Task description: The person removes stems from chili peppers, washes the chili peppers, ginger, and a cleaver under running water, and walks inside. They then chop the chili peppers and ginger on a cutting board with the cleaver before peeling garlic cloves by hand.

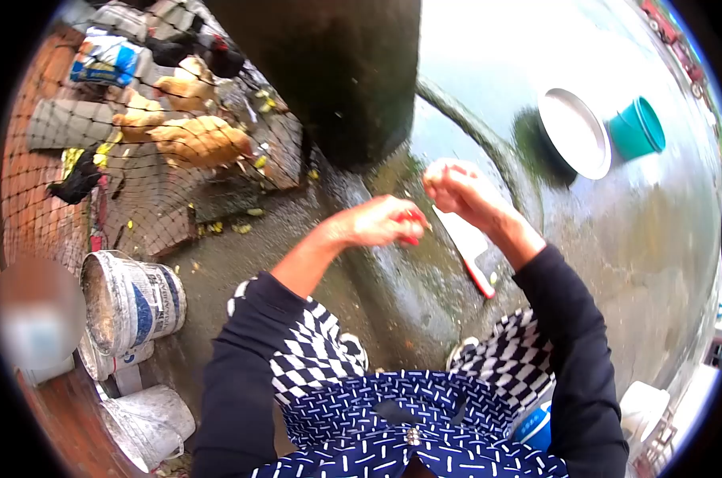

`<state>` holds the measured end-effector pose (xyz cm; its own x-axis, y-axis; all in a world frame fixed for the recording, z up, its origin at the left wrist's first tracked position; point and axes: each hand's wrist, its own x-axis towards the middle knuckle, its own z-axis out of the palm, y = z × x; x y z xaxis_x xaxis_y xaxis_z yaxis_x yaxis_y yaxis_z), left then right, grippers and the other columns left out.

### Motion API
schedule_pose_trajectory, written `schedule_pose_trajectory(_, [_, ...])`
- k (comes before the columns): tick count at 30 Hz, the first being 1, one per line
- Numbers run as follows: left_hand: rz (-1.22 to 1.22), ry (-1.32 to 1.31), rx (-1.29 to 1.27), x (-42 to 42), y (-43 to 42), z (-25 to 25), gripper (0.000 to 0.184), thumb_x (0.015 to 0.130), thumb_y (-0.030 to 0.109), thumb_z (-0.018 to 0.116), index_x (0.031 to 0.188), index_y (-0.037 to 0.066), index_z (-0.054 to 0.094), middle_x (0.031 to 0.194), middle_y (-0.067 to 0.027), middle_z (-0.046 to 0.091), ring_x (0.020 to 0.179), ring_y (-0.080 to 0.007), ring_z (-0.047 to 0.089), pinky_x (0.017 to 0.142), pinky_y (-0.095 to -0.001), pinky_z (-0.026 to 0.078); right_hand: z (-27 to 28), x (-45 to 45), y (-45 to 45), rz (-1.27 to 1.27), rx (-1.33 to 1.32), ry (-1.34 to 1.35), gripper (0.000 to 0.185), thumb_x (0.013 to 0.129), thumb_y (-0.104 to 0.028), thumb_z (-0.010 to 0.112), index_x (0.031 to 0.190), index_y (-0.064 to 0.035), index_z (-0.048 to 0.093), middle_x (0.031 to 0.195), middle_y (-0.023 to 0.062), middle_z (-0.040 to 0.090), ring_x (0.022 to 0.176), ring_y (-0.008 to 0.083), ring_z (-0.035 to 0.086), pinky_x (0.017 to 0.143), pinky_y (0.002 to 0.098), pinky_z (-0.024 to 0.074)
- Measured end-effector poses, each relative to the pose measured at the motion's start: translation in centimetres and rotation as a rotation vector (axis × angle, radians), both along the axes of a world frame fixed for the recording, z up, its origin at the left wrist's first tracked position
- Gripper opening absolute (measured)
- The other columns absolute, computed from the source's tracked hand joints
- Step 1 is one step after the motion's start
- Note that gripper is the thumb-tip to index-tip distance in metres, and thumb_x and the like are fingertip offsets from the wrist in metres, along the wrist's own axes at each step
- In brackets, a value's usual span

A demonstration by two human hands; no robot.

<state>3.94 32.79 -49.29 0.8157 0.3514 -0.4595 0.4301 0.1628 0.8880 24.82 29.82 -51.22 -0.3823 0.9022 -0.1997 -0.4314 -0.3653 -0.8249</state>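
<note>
In the head view, my left hand [383, 221] is held over the wet ground with its fingers curled in. Bright red shows at its fingertips, too blurred to tell what it is. Close by on the right, my right hand [463, 191] is closed, thumb and fingers pressed together; anything inside is hidden. The two hands are apart. Below my right hand, a kitchen knife [466, 240] with a broad pale blade and a red handle lies on the concrete, partly covered by that hand.
Several chickens [202, 142] stand behind black netting [150, 199] at left. Dirty white buckets [155, 307] stand near my left side. A thick dark pillar [337, 72] rises ahead. To the right are a round metal basin [572, 131] and a teal bucket [638, 127].
</note>
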Motion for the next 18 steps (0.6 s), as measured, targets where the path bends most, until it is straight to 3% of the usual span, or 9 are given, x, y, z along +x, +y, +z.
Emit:
schedule_pose_trajectory(3, [-0.072, -0.047, -0.094, -0.1, -0.4, 0.2, 0.030, 0.089, 0.025, 0.056, 0.109, 0.002, 0.056, 0.089, -0.0041, 0.063, 0.072, -0.0065, 0.056, 0.054, -0.0216, 0.041, 3.7, 0.3, -0.1, -0.112, -0.014, -0.062, 0.013, 0.083, -0.012, 0.055, 0.092, -0.0026, 0.059, 0.076, 0.0036, 0.059, 0.053, 0.0050, 0.044, 0.047, 0.0189, 0.0344])
schedule_pose_trajectory(5, [-0.160, 0.008, -0.038, -0.1, -0.2, 0.7, 0.028, 0.089, 0.024, 0.056, 0.109, 0.004, 0.056, 0.089, -0.0038, 0.063, 0.075, -0.0065, 0.057, 0.052, -0.0212, 0.040, 6.1, 1.7, 0.3, -0.184, 0.114, 0.057, 0.013, 0.084, -0.007, 0.051, 0.092, -0.0010, 0.059, 0.080, 0.0070, 0.059, 0.054, 0.0058, 0.042, 0.047, 0.0186, 0.0332])
schedule_pose_trajectory(9, [-0.181, -0.070, -0.048, -0.2, -0.6, 0.2, 0.029, 0.090, 0.022, 0.055, 0.110, 0.002, 0.054, 0.087, -0.0036, 0.060, 0.079, -0.0076, 0.059, 0.048, -0.0203, 0.040, 14.4, 1.4, -1.2, -0.526, 0.431, -0.112, 0.015, 0.084, -0.006, 0.047, 0.092, 0.0008, 0.058, 0.081, 0.0073, 0.058, 0.051, 0.0054, 0.039, 0.045, 0.0179, 0.0304])
schedule_pose_trajectory(11, [-0.140, -0.126, -0.104, -0.1, -0.8, -0.5, 0.029, 0.090, 0.021, 0.055, 0.111, 0.001, 0.053, 0.087, -0.0029, 0.059, 0.078, -0.0080, 0.059, 0.047, -0.0198, 0.039, 19.8, 1.2, -3.4, -0.698, 0.717, -0.227, 0.015, 0.085, -0.005, 0.045, 0.091, 0.0044, 0.056, 0.082, 0.0088, 0.053, 0.056, 0.0065, 0.040, 0.047, 0.0171, 0.0297])
schedule_pose_trajectory(12, [-0.113, -0.142, -0.132, -0.2, -0.9, -0.6, 0.030, 0.090, 0.020, 0.055, 0.112, 0.000, 0.053, 0.086, -0.0026, 0.059, 0.079, -0.0080, 0.059, 0.047, -0.0194, 0.039, 22.4, 1.2, -4.6, -0.891, 0.793, -0.116, 0.017, 0.086, -0.005, 0.044, 0.093, 0.0065, 0.054, 0.082, 0.0094, 0.051, 0.060, 0.0071, 0.041, 0.049, 0.0166, 0.0291])
schedule_pose_trajectory(13, [-0.089, -0.163, -0.164, -0.4, -1.0, -0.6, 0.030, 0.090, 0.020, 0.055, 0.113, 0.000, 0.053, 0.086, -0.0022, 0.058, 0.079, -0.0080, 0.059, 0.047, -0.0191, 0.038, 24.8, 2.3, -6.1, -0.902, 0.949, -0.038, 0.018, 0.086, -0.005, 0.043, 0.095, 0.0085, 0.051, 0.083, 0.0102, 0.049, 0.063, 0.0081, 0.041, 0.051, 0.0167, 0.0299])
schedule_pose_trajectory(15, [-0.088, -0.197, -0.181, -0.8, -0.8, -0.1, 0.031, 0.088, 0.017, 0.057, 0.114, 0.000, 0.053, 0.084, -0.0019, 0.059, 0.056, -0.0038, 0.047, 0.046, -0.0182, 0.036, 29.6, 5.4, -9.1, -0.750, 1.306, -0.004, 0.022, 0.088, -0.006, 0.044, 0.101, 0.0103, 0.048, 0.088, 0.0117, 0.049, 0.070, 0.0103, 0.044, 0.056, 0.0183, 0.0340])
schedule_pose_trajectory(16, [-0.060, -0.199, -0.178, -1.1, -0.9, -0.3, 0.030, 0.088, 0.018, 0.057, 0.113, 0.001, 0.054, 0.083, -0.0021, 0.059, 0.053, -0.0033, 0.044, 0.046, -0.0181, 0.035, 32.0, 7.4, -10.5, -0.580, 1.493, -0.035, 0.024, 0.089, -0.007, 0.045, 0.105, 0.0101, 0.047, 0.092, 0.0124, 0.050, 0.073, 0.0117, 0.046, 0.060, 0.0198, 0.0373])
schedule_pose_trajectory(18, [-0.034, -0.179, -0.149, -1.6, -0.4, 0.9, 0.029, 0.089, 0.018, 0.057, 0.112, 0.001, 0.055, 0.082, -0.0025, 0.060, 0.055, -0.0028, 0.045, 0.046, -0.0178, 0.035, 36.3, 6.3, -10.1, -0.552, 1.646, -0.172, 0.024, 0.088, -0.008, 0.046, 0.106, 0.0087, 0.048, 0.094, 0.0132, 0.051, 0.077, 0.0132, 0.047, 0.063, 0.0214, 0.0389])
